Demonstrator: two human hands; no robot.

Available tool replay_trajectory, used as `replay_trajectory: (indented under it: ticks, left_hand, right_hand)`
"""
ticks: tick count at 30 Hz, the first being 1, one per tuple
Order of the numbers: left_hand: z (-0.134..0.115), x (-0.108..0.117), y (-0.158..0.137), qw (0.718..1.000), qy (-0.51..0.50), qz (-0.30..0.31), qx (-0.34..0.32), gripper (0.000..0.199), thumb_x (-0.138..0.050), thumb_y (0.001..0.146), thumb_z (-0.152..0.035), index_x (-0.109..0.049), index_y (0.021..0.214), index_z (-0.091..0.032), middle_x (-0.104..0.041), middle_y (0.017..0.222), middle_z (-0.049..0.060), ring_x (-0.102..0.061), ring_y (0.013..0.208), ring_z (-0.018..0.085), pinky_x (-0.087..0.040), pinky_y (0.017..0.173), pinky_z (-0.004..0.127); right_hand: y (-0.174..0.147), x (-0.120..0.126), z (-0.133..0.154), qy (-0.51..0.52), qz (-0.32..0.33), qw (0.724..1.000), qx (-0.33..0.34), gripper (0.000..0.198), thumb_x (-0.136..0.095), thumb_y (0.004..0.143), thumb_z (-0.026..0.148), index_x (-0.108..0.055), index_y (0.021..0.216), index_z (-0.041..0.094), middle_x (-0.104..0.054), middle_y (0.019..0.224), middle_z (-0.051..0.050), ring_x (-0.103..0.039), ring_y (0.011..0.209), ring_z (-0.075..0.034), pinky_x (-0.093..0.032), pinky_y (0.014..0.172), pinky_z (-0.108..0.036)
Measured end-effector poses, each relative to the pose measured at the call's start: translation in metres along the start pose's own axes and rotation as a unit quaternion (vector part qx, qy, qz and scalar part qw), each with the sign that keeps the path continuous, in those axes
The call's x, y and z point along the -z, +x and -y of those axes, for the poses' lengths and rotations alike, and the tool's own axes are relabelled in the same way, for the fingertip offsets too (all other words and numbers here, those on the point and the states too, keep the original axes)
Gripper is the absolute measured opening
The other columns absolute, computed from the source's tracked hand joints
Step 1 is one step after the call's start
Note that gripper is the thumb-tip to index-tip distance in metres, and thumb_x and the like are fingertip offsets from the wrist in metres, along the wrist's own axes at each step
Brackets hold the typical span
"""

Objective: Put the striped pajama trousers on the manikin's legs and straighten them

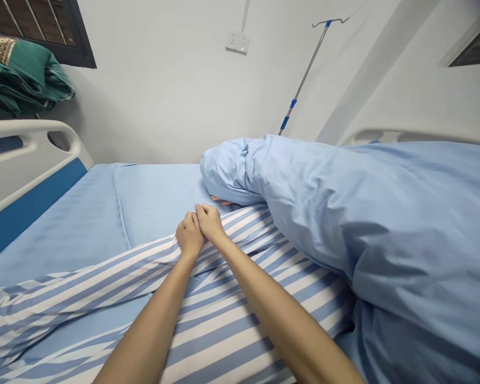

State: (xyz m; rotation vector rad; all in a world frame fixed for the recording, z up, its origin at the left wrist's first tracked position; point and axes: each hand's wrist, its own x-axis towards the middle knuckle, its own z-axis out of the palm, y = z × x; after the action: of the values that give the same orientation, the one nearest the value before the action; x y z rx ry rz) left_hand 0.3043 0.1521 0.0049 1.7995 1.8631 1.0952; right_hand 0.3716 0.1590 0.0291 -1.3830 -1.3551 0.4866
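Observation:
Side by side and touching, my two hands are closed at a leg of blue-and-white striped trousers (120, 277) near the middle of the bed. My left hand (190, 233) has its fingers curled over the cloth's far edge. Just right of it, my right hand (210, 221) is curled in the same way, knuckles up. My fingertips and the cloth in them are mostly hidden. The trousers stretch to the left, with a second leg nearer me. A bunched light blue quilt (316, 186) covers their right end. Fingers of another person's hand (222, 201) peek out beneath it.
A light blue mattress (84, 208) lies under everything. At the left stands a white and blue bed end board (32, 133), with a folded green blanket (28, 74) behind it. An IV pole (304, 77) rises beyond the quilt, near a wall socket (237, 42).

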Motion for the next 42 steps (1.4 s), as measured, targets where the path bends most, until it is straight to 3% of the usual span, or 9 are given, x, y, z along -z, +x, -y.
replay_trajectory:
  ticks: [2, 5, 9, 13, 19, 24, 28, 35, 42]
  left_hand:
    - [0.0, 0.0, -0.001, 1.0, 0.002, 0.008, -0.008, 0.025, -0.035, 0.086, -0.031, -0.053, 0.071, -0.023, -0.062, 0.068, 0.005, -0.052, 0.062, 0.017, -0.02, 0.054, 0.026]
    - [-0.001, -0.001, -0.003, 1.0, 0.011, 0.018, -0.012, 0.022, -0.04, 0.082, -0.033, -0.052, 0.067, -0.023, -0.061, 0.066, 0.004, -0.052, 0.062, 0.018, -0.02, 0.053, 0.026]
    - [-0.004, -0.004, -0.003, 1.0, 0.027, 0.004, 0.001, 0.024, -0.042, 0.079, -0.031, -0.044, 0.057, -0.022, -0.055, 0.059, 0.002, -0.049, 0.059, 0.017, -0.019, 0.053, 0.026]
    - [-0.003, -0.006, -0.002, 1.0, 0.029, 0.003, -0.002, 0.024, -0.042, 0.078, -0.032, -0.042, 0.056, -0.022, -0.053, 0.057, 0.0, -0.046, 0.057, 0.015, -0.02, 0.053, 0.025]
    - [-0.014, 0.0, 0.008, 0.998, -0.049, 0.027, -0.01, 0.028, -0.043, 0.076, -0.031, -0.038, 0.05, -0.021, -0.045, 0.051, -0.002, -0.039, 0.052, 0.012, -0.024, 0.052, 0.024]
    - [-0.046, -0.008, 0.019, 0.982, -0.188, -0.023, -0.002, 0.035, -0.028, 0.084, -0.032, -0.041, 0.053, -0.021, -0.046, 0.051, -0.002, -0.042, 0.054, 0.012, -0.029, 0.053, 0.024]
    - [-0.052, -0.026, 0.005, 0.989, -0.144, -0.029, -0.014, 0.037, -0.025, 0.088, -0.034, -0.046, 0.059, -0.02, -0.055, 0.06, 0.001, -0.047, 0.059, 0.013, -0.029, 0.056, 0.024]
    - [-0.042, -0.033, -0.013, 0.998, -0.047, 0.0, -0.048, 0.033, -0.029, 0.089, -0.032, -0.05, 0.065, -0.021, -0.058, 0.063, 0.002, -0.049, 0.06, 0.014, -0.023, 0.056, 0.025]
    - [-0.043, -0.031, -0.011, 0.997, -0.042, 0.052, -0.049, 0.025, -0.038, 0.085, -0.035, -0.056, 0.074, -0.023, -0.064, 0.071, 0.003, -0.051, 0.064, 0.017, -0.022, 0.055, 0.025]
  right_hand:
    - [0.005, 0.011, 0.013, -0.085, 0.037, 0.994, 0.064, 0.038, -0.045, 0.079, 0.034, -0.032, 0.046, 0.02, -0.029, 0.045, 0.005, -0.026, 0.049, -0.009, -0.019, 0.05, -0.026]
    - [0.013, 0.026, 0.021, -0.117, 0.067, 0.983, 0.126, 0.039, -0.043, 0.08, 0.033, -0.032, 0.045, 0.019, -0.029, 0.045, 0.005, -0.026, 0.048, -0.009, -0.019, 0.052, -0.026]
    - [0.013, 0.031, -0.005, -0.1, 0.008, 0.993, 0.069, 0.04, -0.042, 0.081, 0.035, -0.03, 0.046, 0.02, -0.029, 0.044, 0.006, -0.026, 0.048, -0.009, -0.019, 0.051, -0.026]
    - [0.006, 0.025, -0.03, -0.078, 0.024, 0.995, 0.05, 0.041, -0.043, 0.081, 0.037, -0.031, 0.046, 0.019, -0.031, 0.044, 0.006, -0.028, 0.048, -0.008, -0.019, 0.05, -0.026]
    - [0.008, 0.027, -0.03, -0.016, 0.025, 0.999, 0.035, 0.041, -0.042, 0.082, 0.039, -0.033, 0.047, 0.019, -0.031, 0.045, 0.006, -0.031, 0.049, -0.008, -0.02, 0.049, -0.024]
    - [0.013, 0.032, -0.029, 0.09, 0.004, 0.996, 0.005, 0.039, -0.041, 0.08, 0.042, -0.037, 0.049, 0.019, -0.034, 0.047, 0.005, -0.033, 0.051, -0.009, -0.026, 0.051, -0.023]
    - [0.017, 0.036, -0.033, 0.134, -0.038, 0.99, -0.024, 0.037, -0.043, 0.079, 0.041, -0.035, 0.05, 0.02, -0.033, 0.049, 0.005, -0.032, 0.052, -0.009, -0.029, 0.052, -0.023]
    - [0.017, 0.038, -0.037, 0.08, -0.076, 0.994, -0.029, 0.037, -0.042, 0.081, 0.039, -0.029, 0.051, 0.02, -0.029, 0.048, 0.006, -0.029, 0.05, -0.008, -0.027, 0.05, -0.023]
    - [0.007, 0.059, -0.011, -0.144, -0.084, 0.979, 0.117, 0.031, -0.042, 0.084, 0.034, -0.04, 0.056, 0.02, -0.049, 0.056, 0.0, -0.044, 0.06, -0.013, -0.027, 0.06, -0.025]
